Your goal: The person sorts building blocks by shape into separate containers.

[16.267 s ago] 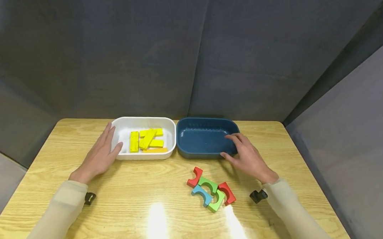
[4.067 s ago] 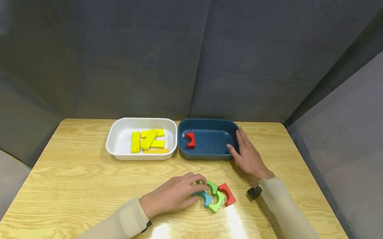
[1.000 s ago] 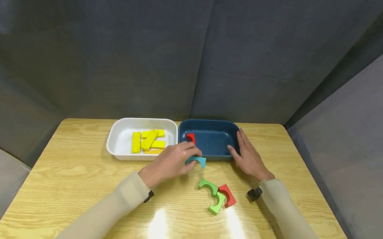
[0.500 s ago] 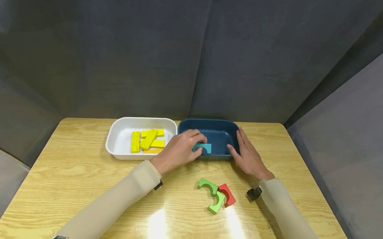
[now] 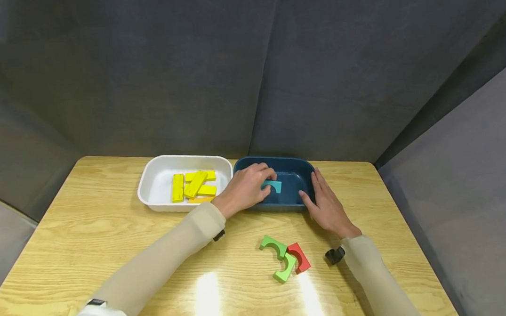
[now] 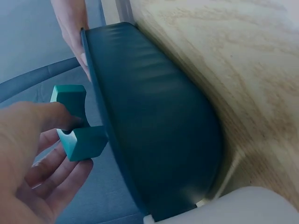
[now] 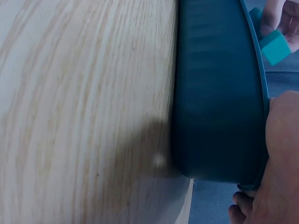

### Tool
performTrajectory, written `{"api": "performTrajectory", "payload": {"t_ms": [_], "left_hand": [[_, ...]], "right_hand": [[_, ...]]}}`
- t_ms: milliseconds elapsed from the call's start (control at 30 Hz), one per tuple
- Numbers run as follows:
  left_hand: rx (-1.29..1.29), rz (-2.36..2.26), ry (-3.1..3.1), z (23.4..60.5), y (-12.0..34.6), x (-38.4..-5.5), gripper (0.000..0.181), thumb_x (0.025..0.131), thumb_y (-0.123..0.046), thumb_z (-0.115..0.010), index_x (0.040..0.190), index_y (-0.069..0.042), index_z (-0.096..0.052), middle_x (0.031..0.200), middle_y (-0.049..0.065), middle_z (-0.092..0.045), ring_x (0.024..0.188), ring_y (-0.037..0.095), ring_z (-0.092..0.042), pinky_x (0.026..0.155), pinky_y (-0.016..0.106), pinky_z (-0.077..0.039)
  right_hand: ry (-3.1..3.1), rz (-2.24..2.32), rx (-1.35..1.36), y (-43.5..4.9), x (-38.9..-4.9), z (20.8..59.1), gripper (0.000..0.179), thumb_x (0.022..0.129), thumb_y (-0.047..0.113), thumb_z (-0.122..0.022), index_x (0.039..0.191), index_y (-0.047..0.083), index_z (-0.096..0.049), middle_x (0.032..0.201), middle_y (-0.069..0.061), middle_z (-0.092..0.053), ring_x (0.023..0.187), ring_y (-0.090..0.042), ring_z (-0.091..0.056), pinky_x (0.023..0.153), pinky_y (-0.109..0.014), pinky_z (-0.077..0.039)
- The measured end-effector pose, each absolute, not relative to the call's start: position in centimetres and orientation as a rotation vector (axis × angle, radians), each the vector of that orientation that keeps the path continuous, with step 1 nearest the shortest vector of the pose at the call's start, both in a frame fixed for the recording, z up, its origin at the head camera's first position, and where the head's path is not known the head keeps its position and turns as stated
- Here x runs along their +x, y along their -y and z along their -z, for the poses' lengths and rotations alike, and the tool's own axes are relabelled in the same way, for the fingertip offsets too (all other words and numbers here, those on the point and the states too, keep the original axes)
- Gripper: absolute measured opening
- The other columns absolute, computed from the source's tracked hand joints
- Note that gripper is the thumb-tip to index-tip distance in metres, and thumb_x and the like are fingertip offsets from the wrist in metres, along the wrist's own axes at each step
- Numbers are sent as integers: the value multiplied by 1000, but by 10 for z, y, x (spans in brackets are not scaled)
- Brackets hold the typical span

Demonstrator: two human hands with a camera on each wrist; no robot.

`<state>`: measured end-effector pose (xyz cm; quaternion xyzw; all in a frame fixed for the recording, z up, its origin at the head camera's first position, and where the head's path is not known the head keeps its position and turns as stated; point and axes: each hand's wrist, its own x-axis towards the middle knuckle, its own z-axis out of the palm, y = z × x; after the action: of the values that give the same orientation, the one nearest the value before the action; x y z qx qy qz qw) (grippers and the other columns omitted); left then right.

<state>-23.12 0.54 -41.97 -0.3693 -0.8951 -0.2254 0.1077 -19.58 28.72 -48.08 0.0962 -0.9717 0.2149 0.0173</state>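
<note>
My left hand (image 5: 247, 186) pinches a blue arch block (image 5: 276, 185) between thumb and fingers, over the inside of the navy bin (image 5: 297, 205). In the left wrist view, the arch block (image 6: 86, 142) shows above the bin's rim, its notch around my thumb. My right hand (image 5: 329, 209) rests at the bin's right end, with straight fingers along the outer side and the thumb over the front rim. Two green arch blocks (image 5: 286, 269) and a red arch block (image 5: 300, 258) lie together on the table. The red arch inside the bin is hidden behind my left hand.
A white bin (image 5: 153, 205) with several yellow blocks (image 5: 178, 187) stands left of the navy bin, against it. Both stand near the back edge of the wooden table (image 5: 112, 239). Dark grey panels (image 5: 182, 85) rise behind it.
My left hand has lifted the blue arch from the group on the table and carried it up over the navy bin. Earlier a red arch was put in there. My right hand stays put lately.
</note>
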Motion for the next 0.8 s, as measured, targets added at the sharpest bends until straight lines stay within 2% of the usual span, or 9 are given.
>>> {"api": "performTrajectory", "payload": {"t_ms": [333, 667, 800], "left_hand": [[-1055, 635, 2689, 427, -15, -244, 21, 100, -18, -76, 120, -14, -76, 119, 3, -72, 106, 21, -68, 89, 32, -62], [-1035, 645, 2699, 433, -20, -251, 21, 98, -13, -78, 120, -12, -76, 115, 4, -71, 103, 22, -68, 83, 33, -62], [-1027, 638, 2699, 437, -21, -253, 21, 99, -13, -76, 120, -13, -76, 115, 4, -71, 103, 22, -68, 83, 32, -62]], "right_hand": [[3026, -660, 288, -287, -197, 482, 86, 114, 53, -42, 171, 0, -7, 180, -17, 0, 165, -41, -10, 130, -64, -18], [3030, -654, 290, -287, -198, 483, 85, 114, 54, -40, 172, 1, -6, 181, -12, 4, 165, -40, -9, 131, -63, -17], [3031, -659, 286, -286, -197, 482, 86, 114, 54, -40, 171, 1, -5, 181, -14, 3, 165, -41, -9, 130, -63, -17]]}}
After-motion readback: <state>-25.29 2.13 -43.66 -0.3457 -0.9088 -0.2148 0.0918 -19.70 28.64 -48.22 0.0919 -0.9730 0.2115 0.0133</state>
